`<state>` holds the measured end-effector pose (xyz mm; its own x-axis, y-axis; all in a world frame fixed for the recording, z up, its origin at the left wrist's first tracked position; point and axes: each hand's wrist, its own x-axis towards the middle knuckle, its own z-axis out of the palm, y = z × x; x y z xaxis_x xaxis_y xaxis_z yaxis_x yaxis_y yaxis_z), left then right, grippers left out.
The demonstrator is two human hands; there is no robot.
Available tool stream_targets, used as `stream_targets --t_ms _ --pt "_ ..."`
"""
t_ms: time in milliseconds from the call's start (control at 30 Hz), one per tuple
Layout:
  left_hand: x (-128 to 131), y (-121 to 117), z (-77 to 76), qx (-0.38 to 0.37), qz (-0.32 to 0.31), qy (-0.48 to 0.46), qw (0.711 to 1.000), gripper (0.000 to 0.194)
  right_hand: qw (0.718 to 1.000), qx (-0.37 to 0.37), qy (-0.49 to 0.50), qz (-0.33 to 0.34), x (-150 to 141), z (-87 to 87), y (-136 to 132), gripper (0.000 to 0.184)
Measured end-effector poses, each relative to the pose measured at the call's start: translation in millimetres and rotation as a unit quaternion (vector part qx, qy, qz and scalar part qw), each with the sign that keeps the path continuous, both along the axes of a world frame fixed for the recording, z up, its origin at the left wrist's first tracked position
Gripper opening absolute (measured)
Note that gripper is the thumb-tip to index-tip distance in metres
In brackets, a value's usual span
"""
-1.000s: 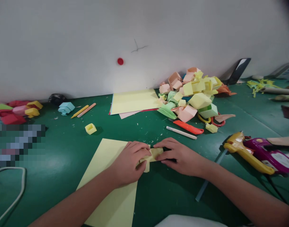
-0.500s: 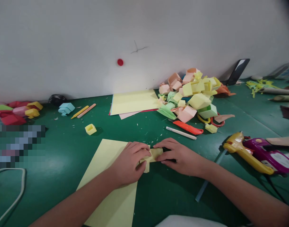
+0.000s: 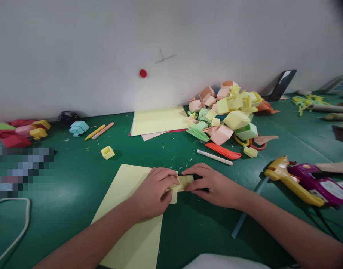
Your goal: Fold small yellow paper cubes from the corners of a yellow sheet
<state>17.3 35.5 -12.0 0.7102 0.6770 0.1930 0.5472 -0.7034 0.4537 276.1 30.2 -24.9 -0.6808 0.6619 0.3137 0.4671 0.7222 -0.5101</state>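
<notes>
This looks like a craft workspace: a green table (image 3: 199,231) against a plain wall (image 3: 89,48), strewn with folded paper pieces (image 3: 237,119), yellow sheets (image 3: 160,120), a glue gun (image 3: 294,181), a red cutter (image 3: 223,150), scissors (image 3: 258,145) and pens (image 3: 98,131). Whether the room belongs to a home, school or workshop, the view cannot tell.

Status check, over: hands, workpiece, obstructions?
Left hand and right hand both on small yellow paper piece. Large yellow sheet under left hand and forearm. Glue gun off to the right, outside the work spot.
</notes>
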Motion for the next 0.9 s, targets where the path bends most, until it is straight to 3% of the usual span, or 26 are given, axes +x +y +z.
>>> stream_targets --t_ms 900 --pt "0.0 0.1 0.3 0.005 0.005 0.006 1.0 0.028 1.0 -0.006 -0.007 -0.001 1.2 -0.6 0.4 0.02"
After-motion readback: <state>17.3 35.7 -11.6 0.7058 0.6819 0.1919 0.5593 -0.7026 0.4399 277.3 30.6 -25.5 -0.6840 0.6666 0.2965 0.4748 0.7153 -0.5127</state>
